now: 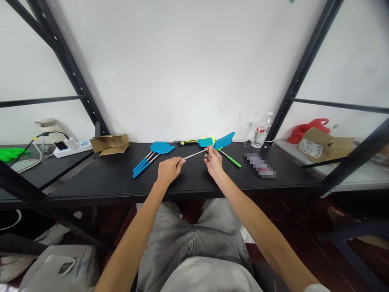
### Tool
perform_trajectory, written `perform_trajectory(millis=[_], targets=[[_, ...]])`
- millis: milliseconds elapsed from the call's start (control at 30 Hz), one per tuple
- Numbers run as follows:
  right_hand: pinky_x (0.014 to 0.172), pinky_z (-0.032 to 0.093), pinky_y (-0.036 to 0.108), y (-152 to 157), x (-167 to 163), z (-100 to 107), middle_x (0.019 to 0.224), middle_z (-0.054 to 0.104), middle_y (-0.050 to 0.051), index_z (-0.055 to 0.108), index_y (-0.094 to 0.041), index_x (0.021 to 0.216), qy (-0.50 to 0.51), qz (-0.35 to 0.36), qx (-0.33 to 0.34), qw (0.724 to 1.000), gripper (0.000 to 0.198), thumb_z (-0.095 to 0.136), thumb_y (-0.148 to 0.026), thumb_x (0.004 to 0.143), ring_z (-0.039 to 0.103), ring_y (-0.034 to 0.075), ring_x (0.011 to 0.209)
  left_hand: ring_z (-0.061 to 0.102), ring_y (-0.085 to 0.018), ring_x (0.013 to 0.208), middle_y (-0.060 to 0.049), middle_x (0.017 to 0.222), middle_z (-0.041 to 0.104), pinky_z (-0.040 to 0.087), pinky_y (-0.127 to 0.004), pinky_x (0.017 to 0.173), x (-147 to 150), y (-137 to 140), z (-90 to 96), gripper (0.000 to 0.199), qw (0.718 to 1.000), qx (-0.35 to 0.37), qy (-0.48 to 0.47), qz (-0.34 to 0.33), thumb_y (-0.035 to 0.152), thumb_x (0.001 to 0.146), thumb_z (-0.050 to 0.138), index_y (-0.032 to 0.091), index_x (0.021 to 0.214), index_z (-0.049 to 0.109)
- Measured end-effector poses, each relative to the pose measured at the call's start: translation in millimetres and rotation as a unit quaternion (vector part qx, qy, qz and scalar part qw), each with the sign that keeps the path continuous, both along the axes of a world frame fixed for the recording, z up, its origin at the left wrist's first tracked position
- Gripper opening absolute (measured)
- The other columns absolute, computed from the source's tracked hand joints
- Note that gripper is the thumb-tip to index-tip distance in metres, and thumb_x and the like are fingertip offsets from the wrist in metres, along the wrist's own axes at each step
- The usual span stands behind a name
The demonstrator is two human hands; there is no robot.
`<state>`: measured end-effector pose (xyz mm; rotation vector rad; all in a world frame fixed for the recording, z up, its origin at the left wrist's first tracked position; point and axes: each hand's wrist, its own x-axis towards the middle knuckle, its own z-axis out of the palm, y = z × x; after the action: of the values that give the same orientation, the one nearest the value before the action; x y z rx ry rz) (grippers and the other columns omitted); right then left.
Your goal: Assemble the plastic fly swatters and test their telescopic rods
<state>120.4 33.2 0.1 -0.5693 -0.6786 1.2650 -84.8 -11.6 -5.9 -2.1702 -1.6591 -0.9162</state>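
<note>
A fly swatter with a blue head (225, 140) and a thin metal shaft (195, 154) is held level above the black table. My left hand (168, 170) is closed around its handle end, which the fingers hide. My right hand (214, 161) pinches the shaft close to the head, the other fingers loosely curled. Several more swatters with blue heads (159, 147) and blue handles (141, 167) lie to the left. Behind my hands are another blue head (206, 142), a black-and-yellow handle (187, 142) and a green handle (231, 158).
An open cardboard box (110, 144) stands at the table's left, near a white power strip (73, 148). Toward the right are a clear bottle (261, 132) and a blurred-out item (259, 165). Black shelf posts (299, 69) rise on both sides.
</note>
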Motion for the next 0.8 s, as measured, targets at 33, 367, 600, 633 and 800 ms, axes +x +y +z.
perform_trajectory(millis=[33,367,600,633,800], targets=[[0.046,0.041,0.018,1,-2,-1,0.094,0.069,-0.001,0.065,-0.023,0.086,-0.001,-0.005,-0.005,1.000,0.037,0.086,-0.045,0.064,0.054,0.007,0.059,0.068,-0.022,0.096,-0.008,0.104,0.075,0.040,-0.027,0.069,1,1,0.9,0.041,1.000,-0.009,0.001,-0.001,0.049,0.100,0.040,0.025,0.108,0.072],[0.051,0.042,0.019,17,-58,-1,0.097,0.070,0.002,0.064,-0.022,0.083,-0.078,0.040,0.011,0.996,0.032,0.079,-0.047,0.070,0.056,0.009,0.069,0.067,-0.022,0.088,-0.006,0.094,0.074,0.034,-0.028,0.064,4,29,17.4,0.044,0.999,-0.049,-0.011,0.009,0.050,0.102,0.034,0.025,0.101,0.070],[0.047,0.040,0.021,30,-53,-8,0.100,0.072,0.006,0.072,-0.021,0.094,-0.172,0.067,0.026,0.982,0.035,0.075,-0.051,0.075,0.058,0.012,0.067,0.067,-0.021,0.085,-0.007,0.097,0.073,0.035,-0.027,0.063,-11,50,6.5,0.041,0.997,-0.074,0.002,-0.022,0.048,0.102,0.035,0.025,0.104,0.068],[0.047,0.040,0.022,30,-54,-9,0.100,0.072,0.007,0.073,-0.021,0.095,-0.190,0.071,0.034,0.979,0.036,0.074,-0.052,0.077,0.057,0.013,0.067,0.067,-0.021,0.086,-0.007,0.098,0.073,0.036,-0.027,0.063,-11,50,5.0,0.040,0.997,-0.075,0.000,-0.022,0.048,0.102,0.035,0.026,0.106,0.068],[0.047,0.040,0.021,27,-56,-9,0.094,0.073,0.009,0.076,-0.020,0.093,-0.192,0.075,0.042,0.977,0.042,0.064,-0.059,0.084,0.058,0.013,0.066,0.067,-0.020,0.092,-0.006,0.105,0.073,0.040,-0.027,0.068,-11,45,3.3,0.038,0.997,-0.069,-0.011,-0.027,0.047,0.101,0.038,0.026,0.109,0.068]])
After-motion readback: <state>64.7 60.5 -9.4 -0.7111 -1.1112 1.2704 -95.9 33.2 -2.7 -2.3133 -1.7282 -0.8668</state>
